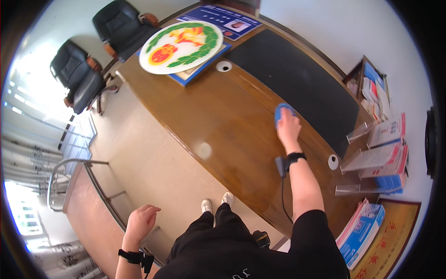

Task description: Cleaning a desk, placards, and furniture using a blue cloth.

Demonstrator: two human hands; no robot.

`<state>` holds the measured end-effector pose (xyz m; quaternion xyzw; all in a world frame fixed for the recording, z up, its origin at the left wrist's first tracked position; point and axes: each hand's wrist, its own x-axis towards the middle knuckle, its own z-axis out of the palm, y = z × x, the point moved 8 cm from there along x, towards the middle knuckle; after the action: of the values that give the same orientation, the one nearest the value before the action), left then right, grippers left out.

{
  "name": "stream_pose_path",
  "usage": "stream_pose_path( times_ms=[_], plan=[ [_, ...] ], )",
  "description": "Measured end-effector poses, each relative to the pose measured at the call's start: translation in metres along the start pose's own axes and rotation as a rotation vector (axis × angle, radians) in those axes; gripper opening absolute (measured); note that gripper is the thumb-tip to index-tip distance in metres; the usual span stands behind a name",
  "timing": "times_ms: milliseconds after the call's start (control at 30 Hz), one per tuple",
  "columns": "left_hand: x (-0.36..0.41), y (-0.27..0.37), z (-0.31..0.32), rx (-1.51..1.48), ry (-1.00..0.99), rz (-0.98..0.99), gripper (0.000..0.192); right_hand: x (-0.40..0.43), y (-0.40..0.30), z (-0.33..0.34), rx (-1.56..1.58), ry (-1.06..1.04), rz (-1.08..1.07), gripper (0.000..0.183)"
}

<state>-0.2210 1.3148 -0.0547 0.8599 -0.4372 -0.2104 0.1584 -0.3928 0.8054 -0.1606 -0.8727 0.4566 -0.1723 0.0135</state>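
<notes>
My right hand (289,129) presses a blue cloth (279,113) onto the brown wooden desk (223,115), beside the black desk mat (296,83). The cloth lies mostly under my fingers, so its full shape is hidden. A black strap with a small device and a cable sits on my right wrist. My left hand (143,220) hangs off the desk with its fingers loosely curled and holds nothing; it also has a strapped device at the wrist.
At the desk's far end an oval plaque (181,47) lies on a blue-edged board (186,82) near a blue poster (219,19). Acrylic holders with leaflets (379,160) and stacked booklets (362,233) line the right side. Black office chairs (82,76) and a metal-framed bench (87,202) stand left.
</notes>
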Motion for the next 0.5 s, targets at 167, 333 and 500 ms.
stream_pose_path(
  times_ms=[167,333,500],
  plan=[
    [-0.030,-0.014,0.005,-0.009,0.029,-0.077,0.016,0.019,-0.097,0.044,0.216,0.019,-0.211,0.035],
    [-0.036,-0.022,0.012,-0.042,0.041,-0.077,0.015,-0.119,-0.237,0.021,0.849,-0.282,-0.776,0.027],
    [-0.068,-0.046,0.015,-0.092,0.119,-0.189,0.015,-0.236,-0.167,-0.039,0.521,-0.481,-1.268,0.036]
  ],
)
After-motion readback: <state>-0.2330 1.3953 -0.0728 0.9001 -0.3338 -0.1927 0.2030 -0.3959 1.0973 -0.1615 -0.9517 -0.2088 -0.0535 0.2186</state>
